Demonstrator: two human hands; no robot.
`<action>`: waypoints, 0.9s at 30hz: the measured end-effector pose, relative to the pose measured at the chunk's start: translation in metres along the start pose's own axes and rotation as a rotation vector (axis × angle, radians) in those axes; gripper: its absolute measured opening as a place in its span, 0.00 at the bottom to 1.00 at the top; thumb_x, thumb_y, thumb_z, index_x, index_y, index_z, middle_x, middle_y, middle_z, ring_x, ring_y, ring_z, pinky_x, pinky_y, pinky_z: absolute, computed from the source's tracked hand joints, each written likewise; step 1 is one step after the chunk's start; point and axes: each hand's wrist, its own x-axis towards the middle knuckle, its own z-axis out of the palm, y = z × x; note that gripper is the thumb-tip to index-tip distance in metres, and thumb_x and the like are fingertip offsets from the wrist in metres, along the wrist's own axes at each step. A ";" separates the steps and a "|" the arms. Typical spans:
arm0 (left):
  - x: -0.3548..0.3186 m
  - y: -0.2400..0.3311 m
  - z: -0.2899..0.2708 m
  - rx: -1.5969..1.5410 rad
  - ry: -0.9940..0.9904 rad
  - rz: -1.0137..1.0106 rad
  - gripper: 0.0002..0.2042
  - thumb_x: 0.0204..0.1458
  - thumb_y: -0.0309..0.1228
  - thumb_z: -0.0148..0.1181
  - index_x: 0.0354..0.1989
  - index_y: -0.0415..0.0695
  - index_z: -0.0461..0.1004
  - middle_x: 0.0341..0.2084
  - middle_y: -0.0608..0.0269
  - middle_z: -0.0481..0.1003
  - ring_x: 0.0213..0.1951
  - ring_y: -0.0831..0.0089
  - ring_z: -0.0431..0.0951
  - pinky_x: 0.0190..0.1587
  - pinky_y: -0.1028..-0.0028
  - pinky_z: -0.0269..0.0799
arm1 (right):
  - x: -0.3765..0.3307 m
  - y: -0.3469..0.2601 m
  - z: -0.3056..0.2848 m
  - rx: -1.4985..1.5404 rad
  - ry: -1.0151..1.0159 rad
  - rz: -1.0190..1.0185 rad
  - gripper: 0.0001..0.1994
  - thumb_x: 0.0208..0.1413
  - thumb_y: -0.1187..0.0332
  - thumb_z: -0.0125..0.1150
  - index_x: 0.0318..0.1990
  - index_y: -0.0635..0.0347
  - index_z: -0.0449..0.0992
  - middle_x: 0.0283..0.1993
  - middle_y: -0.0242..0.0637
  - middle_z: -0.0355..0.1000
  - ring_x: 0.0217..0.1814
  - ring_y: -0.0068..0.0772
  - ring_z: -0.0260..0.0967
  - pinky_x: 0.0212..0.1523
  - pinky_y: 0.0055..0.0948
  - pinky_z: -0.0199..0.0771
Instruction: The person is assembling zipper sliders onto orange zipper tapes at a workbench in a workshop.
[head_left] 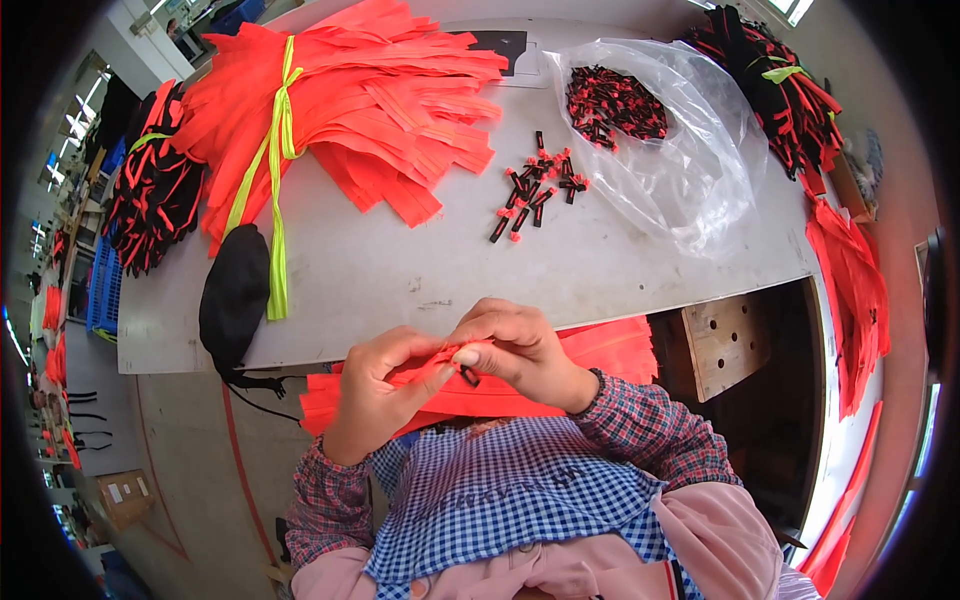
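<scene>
In front of my lap, my left hand (378, 388) and my right hand (527, 352) meet with thumbs and fingertips pinched together. Between them is the end of a red zipper strip (434, 362). A small black zipper pull (469, 377) sticks out below my right thumb; my fingers partly hide where it meets the strip. More red strips (610, 352) lie across my lap under both hands, reaching toward the table edge.
On the white table (380, 270) lie a tied bundle of red strips (350, 100), a black pouch (236, 295), loose zipper pulls (540, 185) and a clear plastic bag (700, 190) of pulls. Black-and-red bundles (150, 205) flank both sides. A wooden drawer (722, 345) sits below the tabletop.
</scene>
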 end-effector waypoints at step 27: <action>0.030 -0.027 -0.034 -0.269 -0.296 -0.338 0.12 0.57 0.30 0.64 0.46 0.35 0.79 0.34 0.68 0.80 0.36 0.84 0.74 0.40 0.78 0.73 | 0.068 -0.183 -0.236 -1.050 0.988 -0.632 0.12 0.66 0.64 0.53 0.47 0.64 0.75 0.33 0.31 0.76 0.32 0.22 0.71 0.35 0.23 0.74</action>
